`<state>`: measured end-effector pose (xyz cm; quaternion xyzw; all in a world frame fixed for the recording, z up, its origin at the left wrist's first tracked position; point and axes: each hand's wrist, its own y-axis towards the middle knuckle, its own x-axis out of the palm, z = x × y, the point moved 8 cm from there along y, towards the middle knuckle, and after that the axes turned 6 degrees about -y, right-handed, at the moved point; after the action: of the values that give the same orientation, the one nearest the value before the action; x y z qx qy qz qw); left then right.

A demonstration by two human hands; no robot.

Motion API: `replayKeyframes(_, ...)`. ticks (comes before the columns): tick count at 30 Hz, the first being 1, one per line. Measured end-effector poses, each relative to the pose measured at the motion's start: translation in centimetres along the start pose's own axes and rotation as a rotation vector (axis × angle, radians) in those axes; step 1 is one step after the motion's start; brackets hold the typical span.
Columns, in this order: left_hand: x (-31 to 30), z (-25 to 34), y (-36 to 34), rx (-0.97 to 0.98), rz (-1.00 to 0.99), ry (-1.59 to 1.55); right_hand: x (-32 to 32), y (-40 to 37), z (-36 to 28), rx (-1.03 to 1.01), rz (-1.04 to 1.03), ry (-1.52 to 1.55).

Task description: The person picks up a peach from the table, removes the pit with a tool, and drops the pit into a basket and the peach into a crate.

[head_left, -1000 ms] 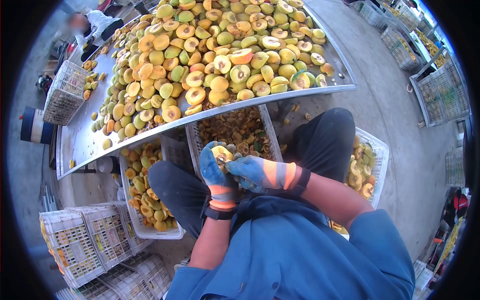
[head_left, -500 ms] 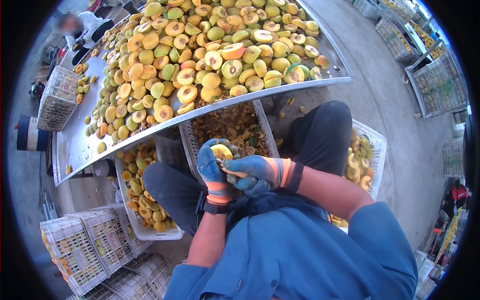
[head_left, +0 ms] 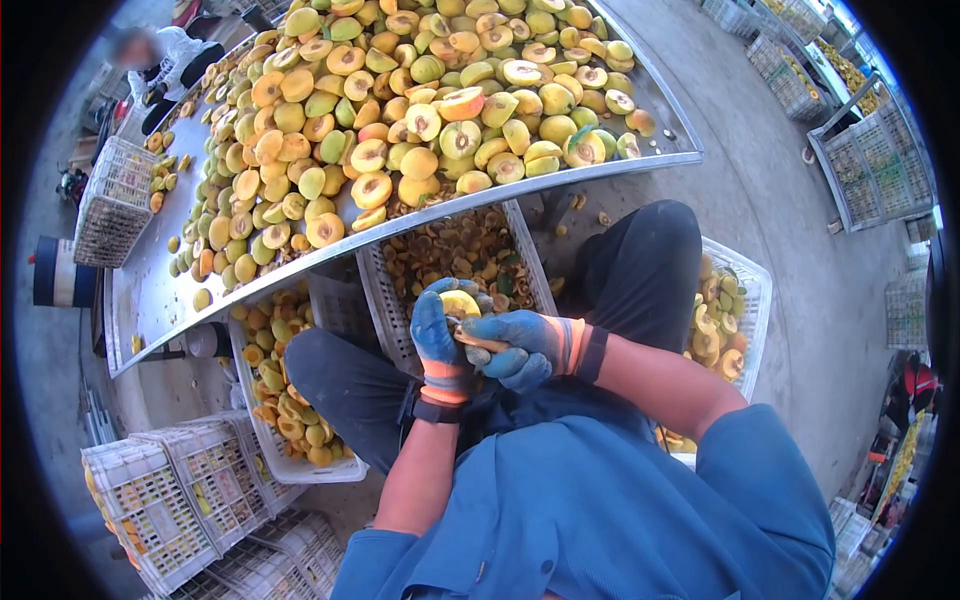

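Note:
My left hand, in a blue and orange glove, is closed around a yellow peach half. My right hand, gloved alike, grips a small pitting tool with a wooden handle. The tool's metal tip meets the fruit, though my fingers hide most of it. Just beyond both hands, a white crate holds brown pits and scraps. Above it, a metal table bears a large heap of halved peaches.
Crates of peach halves stand beside my left leg and my right leg. Stacked white crates are at the lower left. Another person sits at the table's far left, near a tipped crate. More crates line the right.
Both hands have shifted slightly right with the peach half and the tool. The tool's wooden handle shows more clearly now.

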<state>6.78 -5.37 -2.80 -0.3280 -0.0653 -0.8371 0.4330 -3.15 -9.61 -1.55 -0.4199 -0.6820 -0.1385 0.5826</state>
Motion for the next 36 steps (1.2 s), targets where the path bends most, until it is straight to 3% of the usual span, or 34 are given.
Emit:
replayKeyframes(2, -0.5, -0.6, 0.3, -0.037, -0.018, -0.041, 0.6, 0.3, 0.0, -0.016, -0.102, 0.092)
replayKeyframes(5, -1.0, -1.6, 0.3, -0.086, 0.036, -0.144, -0.6, 0.0, 0.0, 0.020, 0.275, -0.091)
replayKeyframes(8, 0.1, -0.9, 0.1, -0.073, -0.010, -0.095, 0.4, 0.1, 0.4, -0.002, -0.080, 0.133)
replayKeyframes(11, 0.0, -0.8, 0.1, -0.073, -0.036, -0.087, 0.3, 0.2, 0.6, -0.020, -0.068, 0.118)
replayKeyframes(14, -0.4, -1.6, -0.5, -0.143, 0.041, -0.179, -0.7, -0.4, 0.6, 0.023, 0.197, -0.075)
replayKeyframes(17, 0.7, -0.6, -0.4, -0.166, 0.021, -0.184, 0.7, -0.1, 0.8, -0.007, -0.140, 0.159)
replayKeyframes(18, 1.0, -0.2, -0.4, -0.166, -0.002, -0.167, 0.6, 0.1, 1.1, -0.002, -0.165, 0.188)
replayKeyframes(21, 0.4, 1.1, -0.4, -0.096, 0.044, -0.140, 1.4, 0.6, 0.9, 0.002, -0.163, 0.178)
replayKeyframes(23, 0.6, 3.6, -0.7, 0.106, 0.049, 0.135, 2.2, 0.5, 0.4, 0.006, -0.054, 0.041)
replayKeyframes(24, 0.8, 4.7, -1.0, 0.206, 0.051, 0.273, 2.6, 0.9, 0.5, 0.010, -0.102, 0.110)
replayKeyframes(26, 1.0, 4.2, -0.8, 0.160, -0.025, 0.137, 3.0, 1.2, 0.7, 0.008, -0.187, 0.250)
replayKeyframes(29, 0.1, 2.5, 0.1, -0.006, -0.154, -0.003, 2.7, 1.1, 1.0, 0.005, -0.168, 0.185)
replayKeyframes(31, 0.3, 1.0, 0.1, -0.169, -0.145, -0.116, 1.2, 0.8, 0.8, -0.011, 0.043, 0.013)
replayKeyframes(32, 0.1, 0.7, -0.2, -0.168, -0.003, -0.133, 0.6, 0.4, 0.7, -0.021, 0.150, -0.069)
replayKeyframes(35, -0.1, 0.6, -0.8, -0.341, 0.228, -0.384, 3.0, -1.0, -0.3, -0.052, 0.021, -0.182)
replayKeyframes(36, -2.0, 0.9, -0.2, -0.298, 0.319, -0.363, 3.0, -1.2, -0.9, -0.106, 0.220, -0.380)
